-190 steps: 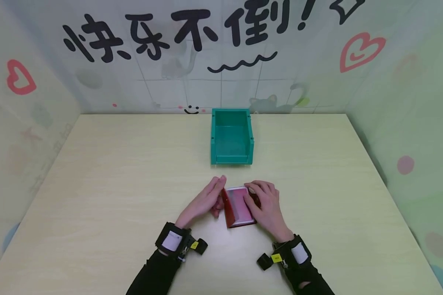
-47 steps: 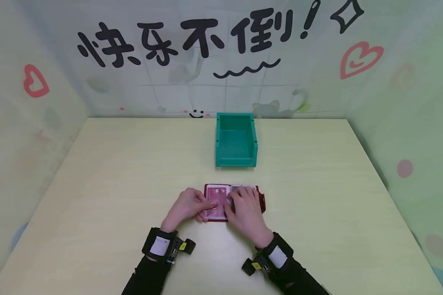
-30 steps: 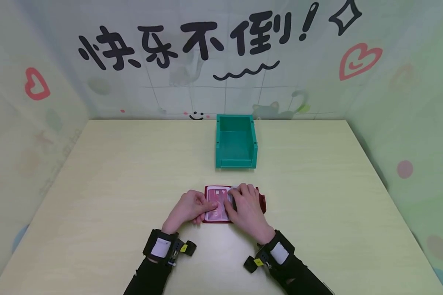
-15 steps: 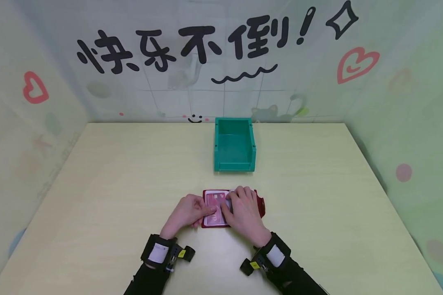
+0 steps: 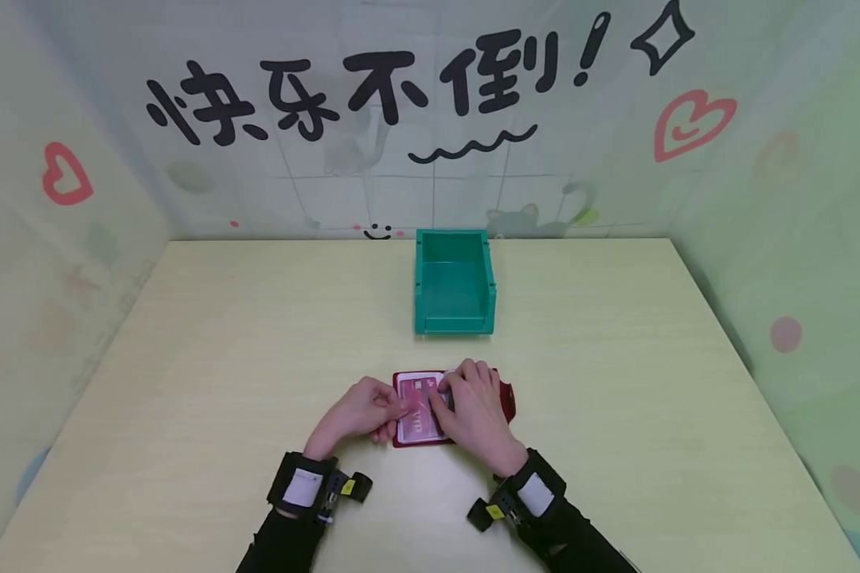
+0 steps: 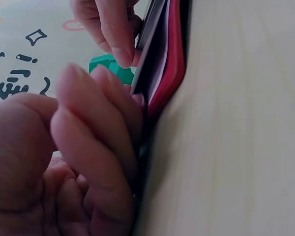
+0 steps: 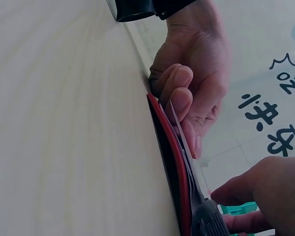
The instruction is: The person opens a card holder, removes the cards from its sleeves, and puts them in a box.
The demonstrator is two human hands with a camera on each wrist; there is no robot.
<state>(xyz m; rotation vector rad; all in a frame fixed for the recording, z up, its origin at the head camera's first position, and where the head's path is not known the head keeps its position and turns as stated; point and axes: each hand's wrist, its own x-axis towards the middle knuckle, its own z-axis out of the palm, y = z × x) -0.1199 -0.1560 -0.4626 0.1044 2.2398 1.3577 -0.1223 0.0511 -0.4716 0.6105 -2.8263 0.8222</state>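
A red card holder [image 5: 509,402] lies spread on the table, a pink bank card [image 5: 424,422] showing on its left side. My left hand [image 5: 361,410] pinches a thin leaf at the holder's left edge, thumb over the card's margin and other fingers curled below. In the right wrist view that leaf [image 7: 179,125] stands slightly away from the red cover [image 7: 173,147]. My right hand [image 5: 478,414] grips the holder's right part, thumb and fingers around a grey ridged bundle [image 7: 209,219] near the middle. The right side's contents are hidden under this hand.
A teal open-fronted bin [image 5: 455,326] stands beyond the holder, near the table's back edge. Printed cloth walls [image 5: 781,239] border the pale wooden table [image 5: 258,318]. Each wrist carries a strapped black camera [image 5: 358,487].
Several seconds ago the holder stood partly folded, its left cover raised; it now lies flat with the pink card showing. Most recently my left hand shifts slightly left; my right hand stays put.
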